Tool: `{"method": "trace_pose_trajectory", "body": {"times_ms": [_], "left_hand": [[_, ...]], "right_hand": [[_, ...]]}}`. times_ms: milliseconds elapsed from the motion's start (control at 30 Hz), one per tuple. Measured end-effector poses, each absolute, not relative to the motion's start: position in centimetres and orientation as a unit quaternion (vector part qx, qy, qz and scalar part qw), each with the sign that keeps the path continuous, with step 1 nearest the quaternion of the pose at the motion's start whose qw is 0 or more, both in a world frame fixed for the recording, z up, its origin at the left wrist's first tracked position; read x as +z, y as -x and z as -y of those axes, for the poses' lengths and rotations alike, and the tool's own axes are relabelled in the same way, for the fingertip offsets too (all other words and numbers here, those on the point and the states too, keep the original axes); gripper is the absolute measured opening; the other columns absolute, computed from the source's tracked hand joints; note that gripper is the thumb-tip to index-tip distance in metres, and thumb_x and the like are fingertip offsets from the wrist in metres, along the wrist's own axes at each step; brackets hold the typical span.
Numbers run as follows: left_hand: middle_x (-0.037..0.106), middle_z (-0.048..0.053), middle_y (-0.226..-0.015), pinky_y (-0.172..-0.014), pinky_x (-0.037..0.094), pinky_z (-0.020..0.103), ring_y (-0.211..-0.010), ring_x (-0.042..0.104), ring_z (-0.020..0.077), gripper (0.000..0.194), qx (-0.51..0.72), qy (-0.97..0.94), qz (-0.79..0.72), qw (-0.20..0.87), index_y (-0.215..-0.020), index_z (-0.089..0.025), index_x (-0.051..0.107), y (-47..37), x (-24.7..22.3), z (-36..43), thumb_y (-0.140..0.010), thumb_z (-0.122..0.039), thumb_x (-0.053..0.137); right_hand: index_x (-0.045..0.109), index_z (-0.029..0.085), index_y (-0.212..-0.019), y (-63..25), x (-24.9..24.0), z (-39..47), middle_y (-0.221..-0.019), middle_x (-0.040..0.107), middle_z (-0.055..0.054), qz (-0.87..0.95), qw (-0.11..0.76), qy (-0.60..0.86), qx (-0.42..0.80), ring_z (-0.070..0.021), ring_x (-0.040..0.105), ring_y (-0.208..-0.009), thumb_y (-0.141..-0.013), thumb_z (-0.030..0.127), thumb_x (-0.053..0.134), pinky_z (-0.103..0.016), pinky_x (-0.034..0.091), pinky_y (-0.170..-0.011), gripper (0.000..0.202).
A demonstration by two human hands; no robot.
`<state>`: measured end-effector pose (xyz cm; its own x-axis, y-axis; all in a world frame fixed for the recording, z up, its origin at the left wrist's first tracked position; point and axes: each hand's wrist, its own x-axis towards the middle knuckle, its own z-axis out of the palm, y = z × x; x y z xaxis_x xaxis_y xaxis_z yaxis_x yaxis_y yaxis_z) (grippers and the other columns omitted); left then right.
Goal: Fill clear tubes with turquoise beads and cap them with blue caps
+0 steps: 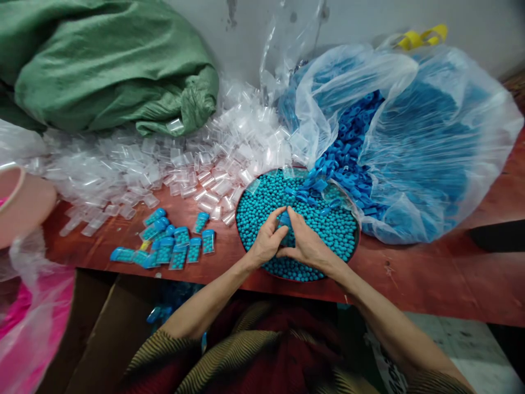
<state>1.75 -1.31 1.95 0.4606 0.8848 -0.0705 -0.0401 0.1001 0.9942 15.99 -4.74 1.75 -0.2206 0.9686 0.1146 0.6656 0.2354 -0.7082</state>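
My left hand (268, 241) and my right hand (305, 243) meet over a round tray (357, 241) of teal beads (258, 205). Between their fingers is a small plastic box (286, 220) with a blue part showing; most of it is hidden by the fingers. Both hands are closed around it, with the index fingertips together at its far end. Several loose blue caps (309, 189) lie on the beads just beyond my hands. To the left on the red table (229, 262), filled boxes (179, 256) with blue caps lie in a loose cluster.
A heap of clear empty boxes (221, 158) spreads along the back, beneath a green sack (123, 71). On the right, a translucent bag (426, 153) spills blue caps toward the tray. A pink bucket (28, 202) stands at the left edge, above a pink bag (45, 317).
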Motion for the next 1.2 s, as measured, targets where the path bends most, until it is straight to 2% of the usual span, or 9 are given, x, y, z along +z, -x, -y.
{"method": "trace_pose_trajectory", "body": {"times_ms": [67, 233, 367, 467, 667, 800, 967, 1067, 1200], "left_hand": [[0.059, 0.001, -0.087, -0.065, 0.044, 0.024, -0.068, 0.053, 0.0105, 0.051, 0.351, -0.543, -0.360, 0.673, -0.128, -0.018, 0.041, -1.7, 2.2, 1.4, -0.081, -0.033, 0.055], [0.060, 0.001, -0.090, -0.070, 0.043, 0.023, -0.075, 0.055, 0.0106, 0.045, 0.374, -0.517, -0.345, 0.688, -0.115, -0.018, 0.044, -1.8, 2.4, 1.7, -0.077, -0.033, 0.061], [0.054, -0.004, -0.073, -0.058, 0.038, 0.019, -0.059, 0.047, 0.0070, 0.036, 0.372, -0.515, -0.357, 0.686, -0.105, -0.019, 0.045, -1.9, 2.5, 1.9, -0.078, -0.037, 0.060], [0.047, -0.006, -0.066, -0.052, 0.033, 0.018, -0.053, 0.040, 0.0053, 0.027, 0.385, -0.526, -0.381, 0.656, -0.100, -0.019, 0.046, -2.2, 2.7, 2.2, -0.079, -0.032, 0.058], [0.053, -0.003, -0.077, -0.065, 0.041, 0.021, -0.067, 0.050, 0.0085, 0.015, 0.427, -0.548, -0.424, 0.581, -0.097, -0.019, 0.046, -2.7, 2.2, 2.7, -0.083, -0.023, 0.050], [0.055, 0.000, -0.085, -0.073, 0.043, 0.024, -0.075, 0.052, 0.0109, 0.025, 0.377, -0.623, -0.427, 0.536, -0.108, -0.019, 0.048, -2.3, 1.7, 2.1, -0.083, -0.022, 0.049], [0.058, 0.001, -0.085, -0.074, 0.046, 0.026, -0.074, 0.053, 0.0120, 0.035, 0.347, -0.636, -0.441, 0.530, -0.118, -0.017, 0.047, -0.8, 1.9, 1.5, -0.085, -0.025, 0.047], [0.062, 0.003, -0.095, -0.080, 0.046, 0.028, -0.083, 0.056, 0.0143, 0.032, 0.332, -0.677, -0.481, 0.447, -0.116, -0.018, 0.051, 2.2, 2.5, 2.1, -0.086, -0.027, 0.047], [0.062, 0.007, -0.110, -0.090, 0.044, 0.032, -0.099, 0.058, 0.0188, 0.031, 0.325, -0.714, -0.574, 0.235, -0.116, -0.018, 0.053, 8.5, 2.1, 2.9, -0.089, -0.027, 0.043]], "right_hand": [[0.018, 0.013, -0.145, -16.0, 1.6, 4.9, -0.134, 0.045, -0.022, 0.748, 0.259, 0.562, 0.241, -0.0356, 0.051, -0.118, -0.068, 0.047, 0.071, -0.051, 0.048, -0.090, 0.099], [0.030, 0.012, -0.135, -15.5, 1.8, 5.1, -0.121, 0.054, -0.020, 0.745, 0.305, 0.574, 0.149, -0.0318, 0.060, -0.103, -0.071, 0.037, 0.065, -0.044, 0.053, -0.078, 0.077], [0.038, 0.012, -0.125, -14.9, 1.9, 5.2, -0.106, 0.060, -0.015, 0.746, 0.326, 0.569, 0.122, -0.0273, 0.064, -0.087, -0.067, 0.036, 0.065, -0.037, 0.054, -0.066, 0.068], [0.038, 0.012, -0.122, -14.8, 1.9, 5.1, -0.100, 0.060, -0.014, 0.746, 0.325, 0.574, 0.096, -0.0258, 0.064, -0.080, -0.068, 0.039, 0.063, -0.034, 0.053, -0.061, 0.065], [0.033, 0.011, -0.129, -14.8, 0.5, 5.0, -0.100, 0.059, -0.015, 0.783, 0.293, 0.544, 0.065, -0.0273, 0.063, -0.081, -0.075, 0.046, 0.057, -0.036, 0.052, -0.059, 0.069], [0.025, 0.009, -0.136, -13.8, -0.4, 5.5, -0.106, 0.057, -0.020, 0.727, 0.322, 0.604, 0.056, -0.0301, 0.062, -0.087, -0.079, 0.047, 0.055, -0.040, 0.053, -0.063, 0.074], [0.019, 0.016, -0.143, -13.5, 1.0, 5.8, -0.116, 0.055, -0.018, 0.750, 0.245, 0.587, 0.184, -0.0271, 0.063, -0.085, -0.077, 0.045, 0.061, -0.040, 0.054, -0.063, 0.083], [0.016, 0.021, -0.146, -14.4, 1.7, 6.2, -0.121, 0.054, -0.016, 0.765, 0.229, 0.555, 0.234, -0.0214, 0.063, -0.074, -0.079, 0.045, 0.061, -0.037, 0.055, -0.062, 0.084], [0.025, 0.022, -0.143, -15.9, 1.1, 6.6, -0.113, 0.059, -0.012, 0.748, 0.273, 0.560, 0.229, -0.0164, 0.060, -0.065, -0.088, 0.037, 0.050, -0.035, 0.054, -0.064, 0.062]]}}
